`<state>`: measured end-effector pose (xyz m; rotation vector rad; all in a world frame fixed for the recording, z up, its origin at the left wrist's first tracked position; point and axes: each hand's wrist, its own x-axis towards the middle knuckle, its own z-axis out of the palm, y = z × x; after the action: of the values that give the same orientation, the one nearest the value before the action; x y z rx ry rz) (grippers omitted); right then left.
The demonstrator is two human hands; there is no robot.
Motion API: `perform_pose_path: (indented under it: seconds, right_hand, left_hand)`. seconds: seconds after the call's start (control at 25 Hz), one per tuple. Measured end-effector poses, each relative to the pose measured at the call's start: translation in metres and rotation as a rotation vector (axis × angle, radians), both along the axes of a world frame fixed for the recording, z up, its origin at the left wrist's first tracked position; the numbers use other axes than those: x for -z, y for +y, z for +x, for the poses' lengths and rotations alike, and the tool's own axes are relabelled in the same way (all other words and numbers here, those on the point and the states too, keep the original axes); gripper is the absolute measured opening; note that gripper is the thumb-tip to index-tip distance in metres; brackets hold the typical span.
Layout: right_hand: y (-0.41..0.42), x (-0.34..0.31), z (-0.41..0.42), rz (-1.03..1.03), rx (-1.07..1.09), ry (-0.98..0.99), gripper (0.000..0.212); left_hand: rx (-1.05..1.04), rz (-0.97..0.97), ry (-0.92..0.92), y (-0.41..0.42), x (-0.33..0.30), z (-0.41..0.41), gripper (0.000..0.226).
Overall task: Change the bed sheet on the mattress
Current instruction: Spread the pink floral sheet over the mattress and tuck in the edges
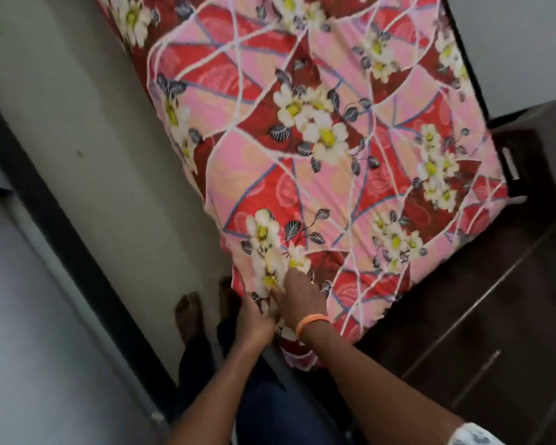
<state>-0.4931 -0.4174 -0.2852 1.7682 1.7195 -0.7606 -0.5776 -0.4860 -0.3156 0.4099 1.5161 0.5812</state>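
Note:
A red and pink bed sheet (318, 130) with white flowers covers the mattress, which runs from the near corner to the top of the view. My left hand (254, 319) grips the sheet at the near left corner, fingers closed on the cloth. My right hand (299, 300), with an orange band at the wrist, presses and pinches the sheet just beside it on the top face. The mattress itself is hidden under the sheet.
A pale floor strip (109, 175) runs along the bed's left side, bordered by a dark door frame (55, 220). My bare feet (190, 316) stand at the corner. A dark wooden cabinet (495, 316) with drawers sits right of the bed.

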Motion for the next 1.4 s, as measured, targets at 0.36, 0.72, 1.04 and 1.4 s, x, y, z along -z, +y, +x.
perform_pose_path:
  seconds: [0.36, 0.72, 1.04, 1.4]
  right_hand:
    - [-0.017, 0.008, 0.008, 0.027, -0.292, -0.102, 0.024]
    - [-0.033, 0.016, -0.013, -0.022, -0.269, -0.079, 0.031]
    - [-0.001, 0.019, -0.05, 0.018, -0.272, 0.112, 0.025]
    - [0.031, 0.04, -0.04, 0.326, -1.006, 0.336, 0.016]
  left_hand:
    - [0.134, -0.045, 0.26, -0.032, 0.018, 0.033, 0.023]
    - [0.094, -0.233, 0.327, -0.045, 0.033, 0.014, 0.012]
    - [-0.408, -0.417, -0.204, -0.016, 0.066, 0.012, 0.015]
    - [-0.669, -0.617, -0.096, -0.021, 0.102, 0.032, 0.016]
